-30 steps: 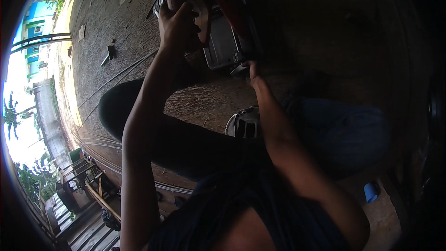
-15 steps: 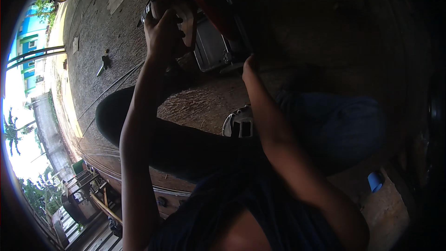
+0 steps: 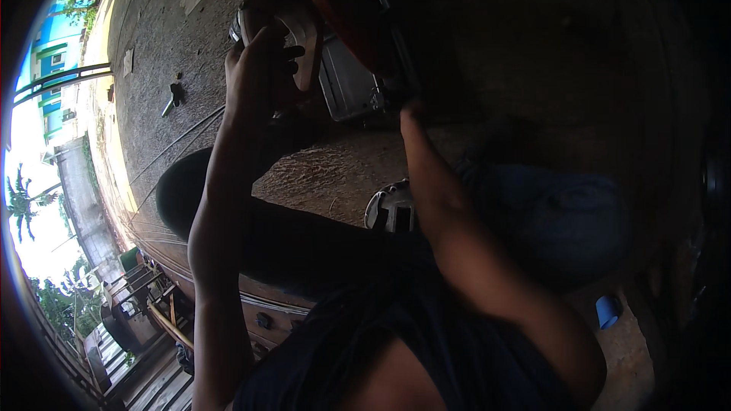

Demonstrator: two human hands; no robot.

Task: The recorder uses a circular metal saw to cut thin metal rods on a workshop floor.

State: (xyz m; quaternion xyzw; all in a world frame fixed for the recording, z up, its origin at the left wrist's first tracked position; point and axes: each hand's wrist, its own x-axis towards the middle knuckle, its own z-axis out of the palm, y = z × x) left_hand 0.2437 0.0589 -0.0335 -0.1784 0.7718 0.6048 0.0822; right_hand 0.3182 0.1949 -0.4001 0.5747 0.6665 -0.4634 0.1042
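Note:
A cut-off saw with a curved red guard (image 3: 335, 19) stands on a dark metal base (image 3: 344, 80) at the top of the view. My left hand (image 3: 255, 65) is closed around its pale grey looped handle (image 3: 308, 49), fingers curled. My right hand (image 3: 411, 112) reaches to the near right corner of the base, beside a small metal fitting (image 3: 377, 97). Deep shadow hides the right hand's fingers, so its grip cannot be made out.
My bent legs frame the near ground, with a grey-and-black shoe (image 3: 392, 205) between them. A dark-and-light tool (image 3: 173, 99) lies on the rough floor at left, near cables (image 3: 183, 141). A blue cup (image 3: 607, 312) lies at lower right; wooden furniture (image 3: 145, 312) stands lower left.
My left hand has shifted slightly left and down on the saw's handle. My right hand has drawn back a little toward me, sinking deeper into shadow.

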